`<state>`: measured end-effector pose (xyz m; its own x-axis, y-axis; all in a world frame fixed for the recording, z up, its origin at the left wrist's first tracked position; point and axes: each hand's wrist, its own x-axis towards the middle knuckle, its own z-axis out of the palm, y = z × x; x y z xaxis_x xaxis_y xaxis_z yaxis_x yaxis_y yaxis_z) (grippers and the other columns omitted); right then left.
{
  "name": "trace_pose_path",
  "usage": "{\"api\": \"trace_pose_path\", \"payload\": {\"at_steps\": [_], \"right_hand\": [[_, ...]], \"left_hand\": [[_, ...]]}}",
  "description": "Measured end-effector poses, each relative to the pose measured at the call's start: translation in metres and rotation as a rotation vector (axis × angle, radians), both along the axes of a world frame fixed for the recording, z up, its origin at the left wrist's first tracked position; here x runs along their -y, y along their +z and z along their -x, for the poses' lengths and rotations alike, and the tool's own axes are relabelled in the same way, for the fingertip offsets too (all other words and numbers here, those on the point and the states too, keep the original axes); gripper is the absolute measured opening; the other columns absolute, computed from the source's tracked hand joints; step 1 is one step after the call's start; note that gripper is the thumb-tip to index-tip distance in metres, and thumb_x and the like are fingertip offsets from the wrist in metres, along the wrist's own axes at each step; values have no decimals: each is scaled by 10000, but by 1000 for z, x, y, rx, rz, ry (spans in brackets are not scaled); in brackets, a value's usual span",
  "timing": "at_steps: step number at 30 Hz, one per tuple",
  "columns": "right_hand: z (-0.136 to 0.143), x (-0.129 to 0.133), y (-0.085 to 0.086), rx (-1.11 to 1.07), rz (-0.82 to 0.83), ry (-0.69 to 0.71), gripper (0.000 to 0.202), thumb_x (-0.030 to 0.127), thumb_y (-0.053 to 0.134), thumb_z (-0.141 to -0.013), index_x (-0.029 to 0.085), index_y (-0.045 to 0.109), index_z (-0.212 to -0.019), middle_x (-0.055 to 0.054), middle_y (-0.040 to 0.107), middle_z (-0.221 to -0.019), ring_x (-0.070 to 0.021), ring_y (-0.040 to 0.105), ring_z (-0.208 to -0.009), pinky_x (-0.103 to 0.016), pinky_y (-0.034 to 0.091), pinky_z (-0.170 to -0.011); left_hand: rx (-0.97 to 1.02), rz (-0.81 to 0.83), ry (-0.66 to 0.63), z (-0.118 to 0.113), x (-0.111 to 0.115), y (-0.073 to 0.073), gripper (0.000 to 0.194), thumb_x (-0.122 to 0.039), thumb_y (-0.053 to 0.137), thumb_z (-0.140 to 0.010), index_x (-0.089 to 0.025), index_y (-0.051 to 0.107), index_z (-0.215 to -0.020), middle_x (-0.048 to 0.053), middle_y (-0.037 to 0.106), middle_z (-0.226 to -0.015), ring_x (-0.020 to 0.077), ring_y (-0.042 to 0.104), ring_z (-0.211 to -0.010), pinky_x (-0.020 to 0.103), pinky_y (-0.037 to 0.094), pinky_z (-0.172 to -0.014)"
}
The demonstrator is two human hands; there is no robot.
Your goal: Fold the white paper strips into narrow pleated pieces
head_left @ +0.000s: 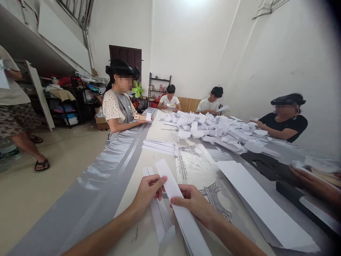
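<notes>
White paper strip (173,187) tight in left fingers (153,179) and right fingers (187,188)

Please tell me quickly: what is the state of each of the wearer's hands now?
Left hand: closed, holding the white paper strip near its far end.
Right hand: closed, holding the same strip, thumb on top.

Left hand (149,190) and right hand (196,203): both bare.
Slim fingers (161,182) are noted; the left forearm (106,230) and right forearm (236,235) are likewise seen uncovered, slender in outline, and cut off by the lower edge of view.
</notes>
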<state>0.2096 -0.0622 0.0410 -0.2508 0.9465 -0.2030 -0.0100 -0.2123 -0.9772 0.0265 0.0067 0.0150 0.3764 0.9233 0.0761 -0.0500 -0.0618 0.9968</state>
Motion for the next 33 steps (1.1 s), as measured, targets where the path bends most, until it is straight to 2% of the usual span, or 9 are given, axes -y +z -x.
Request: {"api": "trace_pose_path", "payload": {"at_steps": [6, 23, 29, 33], "right_hand": [[1, -1, -4, 38, 0, 6, 231, 361, 796, -761, 178, 735, -889, -13, 728, -786, -160, 626, -647, -278, 466, -608], [3, -1, -5, 56, -48, -2, 182, 328, 776, -796, 177, 747, -893, -16, 727, -806, -148, 618, -657, -264, 454, -610], [3, -1, -5, 95, -36, -15, 171, 311, 781, -777, 165, 748, -859, -21, 735, -787, -151, 623, -659, -260, 459, -602], [4, -2, -6, 91, -22, -14, 177, 310, 783, -767, 164, 750, -861, -21, 742, -795, -157, 631, -671, -260, 466, -605]], "left_hand": [[27, -45, 131, 5, -9, 0, 501, -574, 707, -847, -191, 558, -561, -30, 488, -476, 116, 419, -500, 259, 329, -554], [63, -46, 179, 5, -10, -3, 483, -524, 734, -845, -179, 583, -542, -11, 540, -535, 126, 482, -559, 258, 378, -590], [133, 31, 206, 7, -13, 1, 369, -509, 780, -800, -163, 712, -692, 30, 662, -706, 152, 586, -685, 242, 446, -628], [144, 77, 240, 8, -17, 0, 370, -515, 819, -747, -151, 753, -752, 51, 703, -761, 162, 630, -706, 237, 479, -627]]}}
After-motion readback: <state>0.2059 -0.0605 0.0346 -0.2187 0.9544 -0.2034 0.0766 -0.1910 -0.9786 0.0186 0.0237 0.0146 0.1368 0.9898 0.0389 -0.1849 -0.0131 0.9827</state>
